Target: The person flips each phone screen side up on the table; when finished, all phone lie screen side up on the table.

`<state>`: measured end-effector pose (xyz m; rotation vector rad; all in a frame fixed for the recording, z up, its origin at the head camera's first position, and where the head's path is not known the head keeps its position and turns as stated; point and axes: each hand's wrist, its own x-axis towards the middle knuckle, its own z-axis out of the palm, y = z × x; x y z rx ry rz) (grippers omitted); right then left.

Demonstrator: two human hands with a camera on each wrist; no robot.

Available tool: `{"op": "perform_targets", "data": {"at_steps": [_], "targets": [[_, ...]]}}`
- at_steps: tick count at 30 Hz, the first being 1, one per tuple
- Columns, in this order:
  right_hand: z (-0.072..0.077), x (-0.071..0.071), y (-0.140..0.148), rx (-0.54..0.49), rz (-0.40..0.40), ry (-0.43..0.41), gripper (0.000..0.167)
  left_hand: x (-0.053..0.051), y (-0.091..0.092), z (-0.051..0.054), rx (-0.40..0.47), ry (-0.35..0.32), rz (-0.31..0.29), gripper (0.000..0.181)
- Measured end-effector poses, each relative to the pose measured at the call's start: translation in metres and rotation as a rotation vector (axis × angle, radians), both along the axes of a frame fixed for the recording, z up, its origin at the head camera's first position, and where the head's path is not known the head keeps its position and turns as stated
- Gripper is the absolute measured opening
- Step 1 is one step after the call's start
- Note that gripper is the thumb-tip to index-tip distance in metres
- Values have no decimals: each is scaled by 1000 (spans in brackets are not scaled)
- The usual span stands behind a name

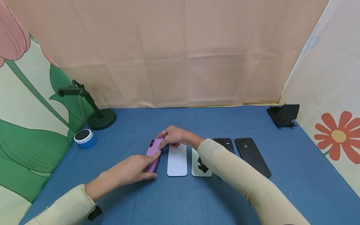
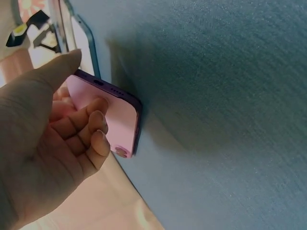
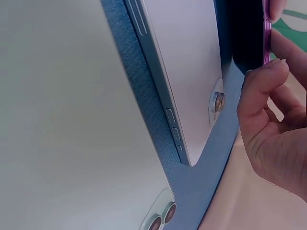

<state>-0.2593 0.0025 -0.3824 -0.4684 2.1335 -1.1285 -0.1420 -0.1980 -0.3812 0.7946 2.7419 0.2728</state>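
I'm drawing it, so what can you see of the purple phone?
The purple phone has a smooth-looking back, round camera lenses, a slot in one short edge and a dark front. It is tilted, left of the white phone. The left hand and right hand hold it in their fingers; I can't tell if it touches the blue cloth.

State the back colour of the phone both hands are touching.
The phone has a light purple back, clearest in the head view.
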Motion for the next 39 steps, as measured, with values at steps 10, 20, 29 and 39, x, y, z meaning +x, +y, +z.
{"op": "perform_targets", "data": {"at_steps": [10,20,29,39], "targets": [[4,2,2,-13,-11,-5,58,-1,-4,4,56,-45,-11,76],[6,-1,13,-23,39,22,65,-1,-7,7,74,-92,41,75],[4,-5,28,-42,34,35,78,3,-9,13,82,-89,197,77],[6,-4,33,-36,34,16,77,10,-9,16,49,-8,296,72]]}}
